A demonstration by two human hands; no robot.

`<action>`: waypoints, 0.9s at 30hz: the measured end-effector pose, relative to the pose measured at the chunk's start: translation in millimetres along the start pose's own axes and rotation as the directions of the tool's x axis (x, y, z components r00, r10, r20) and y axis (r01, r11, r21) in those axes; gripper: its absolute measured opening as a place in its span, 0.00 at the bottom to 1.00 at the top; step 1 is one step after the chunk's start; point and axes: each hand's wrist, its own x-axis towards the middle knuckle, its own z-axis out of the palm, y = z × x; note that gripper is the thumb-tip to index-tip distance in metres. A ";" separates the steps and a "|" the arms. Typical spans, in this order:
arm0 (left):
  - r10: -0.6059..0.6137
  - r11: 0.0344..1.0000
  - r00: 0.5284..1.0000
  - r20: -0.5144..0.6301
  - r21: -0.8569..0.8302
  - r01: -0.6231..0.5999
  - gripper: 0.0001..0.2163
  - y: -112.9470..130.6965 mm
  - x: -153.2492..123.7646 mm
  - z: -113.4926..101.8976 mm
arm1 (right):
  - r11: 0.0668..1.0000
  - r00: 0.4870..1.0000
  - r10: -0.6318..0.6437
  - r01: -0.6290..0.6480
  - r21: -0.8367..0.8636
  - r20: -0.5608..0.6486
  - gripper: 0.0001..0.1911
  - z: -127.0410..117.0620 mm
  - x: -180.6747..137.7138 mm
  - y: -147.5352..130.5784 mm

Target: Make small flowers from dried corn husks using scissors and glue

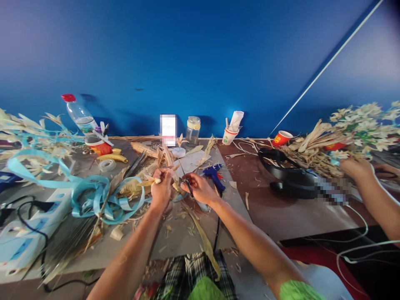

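Note:
Pinched between the fingers of my left hand (161, 192) is a pale strip of dried corn husk (150, 181). My right hand (201, 189) grips a pair of scissors (184, 171), its blades pointing up and away from me, a little right of the husk. Whether the blades touch the husk I cannot tell. Just right of that hand lies a blue glue gun (214, 176). Dried corn cobs (145, 150) and more husk pieces lie beyond and left of my hands. A long husk leaf (204, 241) hangs over the table's near edge.
Light blue ribbon (90, 198) and a white power strip (37, 233) lie left. At the back stand a bottle (79, 114), a glass jar (193, 129) and a paper cup (230, 135). A black headset-like object (290, 179) and another person's hand (356, 171) are right.

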 end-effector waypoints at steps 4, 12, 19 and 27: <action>0.070 0.996 0.997 -0.036 -0.053 -0.071 0.13 -3.2 3.2 0.6 | 0.999 1.000 -0.009 0.008 0.033 0.028 0.16 0.4 0.7 1.6; 0.019 0.998 0.999 0.036 -0.067 -0.017 0.14 1.8 3.7 -1.4 | 0.999 0.997 -0.048 0.048 0.005 0.063 0.16 -5.9 0.8 -2.5; 0.030 0.999 0.998 0.056 0.028 -0.032 0.13 0.8 8.4 -5.6 | 0.997 0.993 -0.063 0.067 -0.039 0.098 0.17 -14.1 1.9 -3.0; 0.004 0.999 1.000 0.027 0.032 -0.005 0.11 5.1 11.7 -8.6 | 0.996 0.980 -0.071 0.080 -0.042 0.184 0.19 -20.3 1.6 -1.7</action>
